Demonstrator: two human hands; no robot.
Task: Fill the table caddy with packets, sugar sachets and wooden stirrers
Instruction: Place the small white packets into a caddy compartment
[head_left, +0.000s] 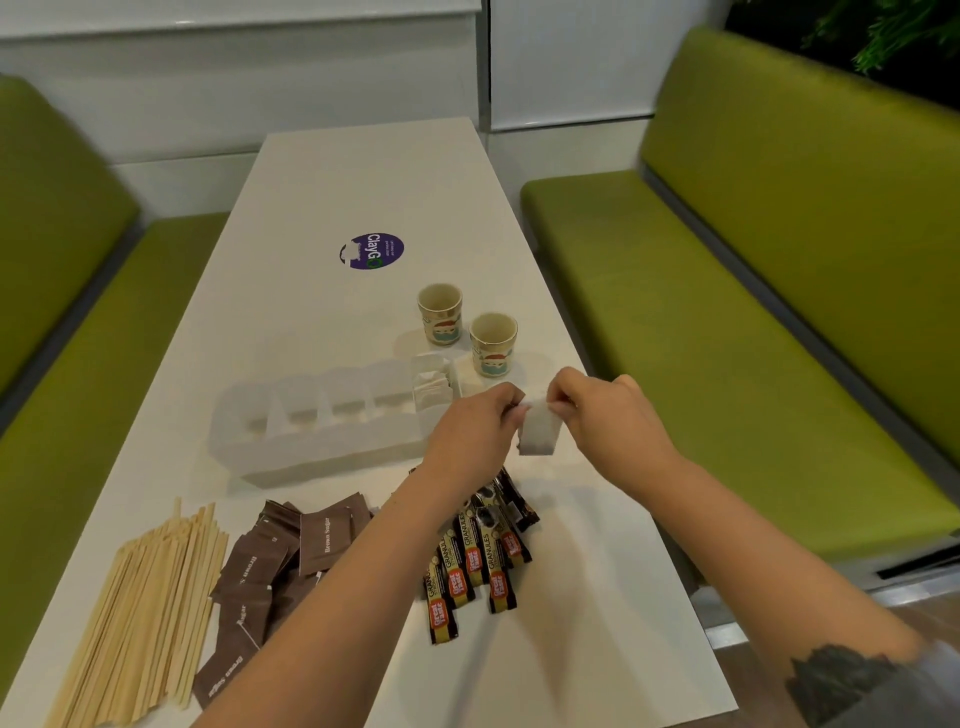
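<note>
- The left hand (480, 415) and right hand (597, 405) pinch a small white paper packet (540, 431) above the white compartmented plastic caddy (322, 431), near the desk's right edge.
- Risk: the two-handed pull may tear the packet or drop it outside the caddy.

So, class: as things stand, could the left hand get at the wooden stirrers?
Probably not at once: the left hand and right hand both pinch a white packet. Once freed, yes; the wooden stirrers lie uncovered, near left.
</note>
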